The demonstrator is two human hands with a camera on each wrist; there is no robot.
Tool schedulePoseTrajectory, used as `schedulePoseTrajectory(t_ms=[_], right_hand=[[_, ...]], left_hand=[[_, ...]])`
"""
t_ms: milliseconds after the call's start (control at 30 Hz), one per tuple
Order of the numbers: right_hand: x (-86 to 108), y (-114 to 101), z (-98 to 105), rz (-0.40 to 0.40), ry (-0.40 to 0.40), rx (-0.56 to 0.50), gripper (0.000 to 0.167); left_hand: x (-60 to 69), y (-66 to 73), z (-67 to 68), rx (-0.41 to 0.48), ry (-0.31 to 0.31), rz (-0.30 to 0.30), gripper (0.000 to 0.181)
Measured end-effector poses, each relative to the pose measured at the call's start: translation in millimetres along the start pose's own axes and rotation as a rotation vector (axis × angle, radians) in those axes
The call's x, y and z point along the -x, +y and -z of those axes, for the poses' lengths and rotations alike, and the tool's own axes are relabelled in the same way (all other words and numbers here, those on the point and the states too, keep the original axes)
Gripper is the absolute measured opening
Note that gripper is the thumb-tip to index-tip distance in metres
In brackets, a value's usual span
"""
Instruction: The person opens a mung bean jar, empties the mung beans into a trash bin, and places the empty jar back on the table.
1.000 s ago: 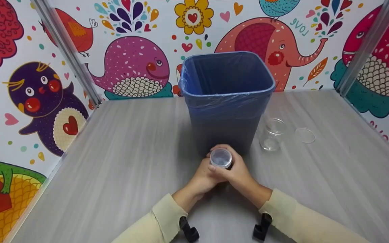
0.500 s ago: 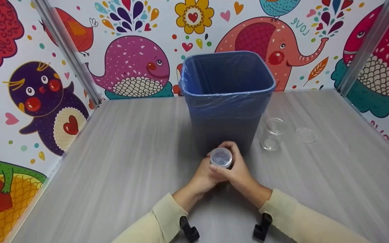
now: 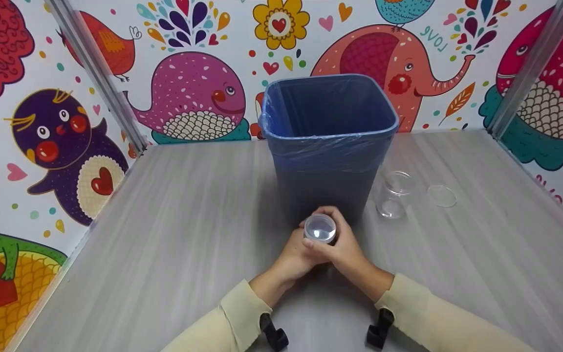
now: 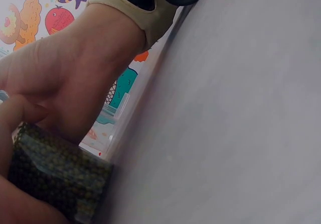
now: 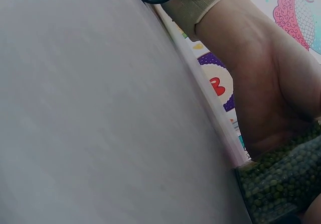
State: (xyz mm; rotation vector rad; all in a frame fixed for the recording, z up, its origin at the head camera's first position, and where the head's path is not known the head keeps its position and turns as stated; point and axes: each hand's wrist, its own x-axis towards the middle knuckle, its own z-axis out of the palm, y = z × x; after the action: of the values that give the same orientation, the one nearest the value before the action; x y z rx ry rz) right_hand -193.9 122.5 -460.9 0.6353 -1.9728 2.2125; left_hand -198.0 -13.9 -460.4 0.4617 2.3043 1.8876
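Both hands hold a clear jar of small green beans, like mung beans (image 4: 60,171), in front of the bin. From above, its round clear lid (image 3: 320,228) faces up. My left hand (image 3: 295,254) grips the jar's body from the left, its fingers mostly hidden in the head view. Around the lid and upper part curl the thumb and fingers of my right hand (image 3: 344,244). In the right wrist view the beans (image 5: 281,184) show through the lower wall, close to the tabletop. Whether the base touches the table I cannot tell.
A blue-grey bin (image 3: 330,171) with a clear liner stands just beyond the hands. To its right are a clear jar (image 3: 390,209) without a lid and a thin clear disc or ring (image 3: 442,196). Printed panels (image 3: 188,98) border the grey table (image 3: 188,220).
My right fingers lifted slightly off the lid's far side, then settled back around it. The glint on the lid has grown brighter. The jar and left hand stay in place.
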Motion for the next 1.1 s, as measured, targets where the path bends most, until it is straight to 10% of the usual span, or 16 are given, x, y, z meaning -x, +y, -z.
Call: schedulePoseTrajectory(t_ms=[1100], right_hand=[[0.7,0.6,-0.7,-0.012,0.001,-0.024,0.064]], left_hand=[[0.8,-1.6,0.2,0.055,-0.011,-0.022,0.055]])
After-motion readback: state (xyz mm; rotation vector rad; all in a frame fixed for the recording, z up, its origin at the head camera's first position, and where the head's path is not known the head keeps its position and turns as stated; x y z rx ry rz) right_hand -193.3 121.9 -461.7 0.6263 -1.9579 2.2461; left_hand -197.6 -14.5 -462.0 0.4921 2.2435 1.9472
